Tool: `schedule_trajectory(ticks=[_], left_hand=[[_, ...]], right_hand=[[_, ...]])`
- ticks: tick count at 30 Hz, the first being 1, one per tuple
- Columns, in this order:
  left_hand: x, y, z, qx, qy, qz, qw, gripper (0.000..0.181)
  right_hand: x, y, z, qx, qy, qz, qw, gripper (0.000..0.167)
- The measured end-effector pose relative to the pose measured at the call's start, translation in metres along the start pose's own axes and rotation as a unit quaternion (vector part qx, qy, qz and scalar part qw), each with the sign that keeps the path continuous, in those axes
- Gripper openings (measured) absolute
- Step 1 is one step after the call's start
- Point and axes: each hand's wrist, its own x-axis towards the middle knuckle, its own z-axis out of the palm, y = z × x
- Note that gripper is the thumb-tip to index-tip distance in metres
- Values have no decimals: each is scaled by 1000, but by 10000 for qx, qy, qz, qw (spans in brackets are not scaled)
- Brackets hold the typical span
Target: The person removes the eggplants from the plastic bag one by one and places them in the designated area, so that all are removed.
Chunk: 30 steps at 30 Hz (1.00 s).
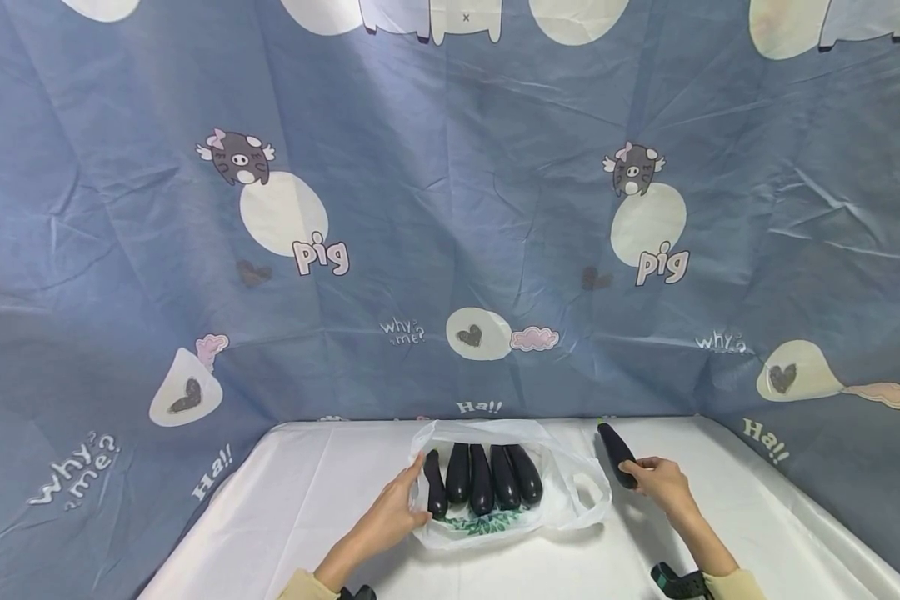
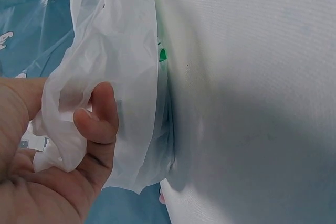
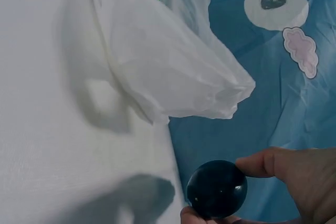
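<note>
A white plastic bag (image 1: pixel 487 542) lies open on the table, with several dark eggplants (image 1: pixel 482 482) side by side in it. My left hand (image 1: pixel 392 515) grips the bag's left edge; in the left wrist view the fingers of that hand (image 2: pixel 68 150) curl round the thin plastic (image 2: pixel 131 93). To the right of the bag, my right hand (image 1: pixel 663 485) holds one eggplant (image 1: pixel 615 450) by its rounded lower end, its green stem pointing away. The right wrist view shows this eggplant (image 3: pixel 217 189) end-on between thumb and fingers of my right hand (image 3: pixel 294 182), apart from the bag (image 3: pixel 163 72).
The table (image 1: pixel 307 467) has a white cover. Behind it and at both sides hangs a blue cloth (image 1: pixel 420 250) with pig prints and lettering. A handle loop of the bag (image 1: pixel 603 500) spreads out towards the right.
</note>
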Motion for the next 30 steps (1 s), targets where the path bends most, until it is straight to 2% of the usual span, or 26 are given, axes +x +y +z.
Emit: schedule_trajectory(ticks=[9,30], left_hand=[[-1,1,0,27,-3,11,10000,94],[-1,1,-1,-149,0,19,9999,93]], right_hand=[[3,7,8,-162,83,73,9998,59],[4,10,15,-403,-107,126,9991,58]])
